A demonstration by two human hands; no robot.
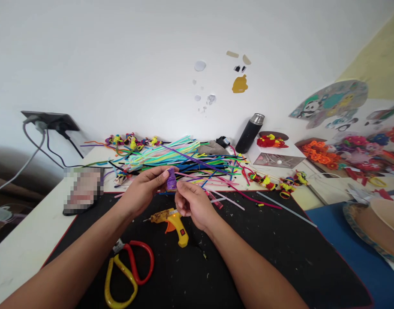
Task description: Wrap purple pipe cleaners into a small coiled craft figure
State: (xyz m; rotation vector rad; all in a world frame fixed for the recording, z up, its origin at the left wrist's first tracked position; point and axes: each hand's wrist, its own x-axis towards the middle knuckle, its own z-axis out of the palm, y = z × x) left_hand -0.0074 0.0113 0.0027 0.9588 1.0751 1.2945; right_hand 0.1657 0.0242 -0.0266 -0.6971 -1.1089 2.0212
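Observation:
Above the black mat, my left hand (150, 185) pinches a small purple fuzzy piece (171, 180), apparently made of pipe cleaner, between thumb and fingers. My right hand (194, 204) is closed, its thumb and index finger at the piece's lower right edge. Whatever its fingertips hold is hidden. Under both hands a yellow glue gun (174, 223) with an orange trigger lies on its side, nozzle to the left. Nearer to me are scissors (132, 274) with one red and one yellow handle, their blades mostly covered by my left forearm.
Loose pipe cleaners (171, 154) pile up behind my hands. Small finished figures (129, 139) lie at the back left, others (287, 184) at the right. A black thermos (250, 133) leans beside a white box (277, 156). A blurred-out object (84, 189) rests left of the mat (274, 249).

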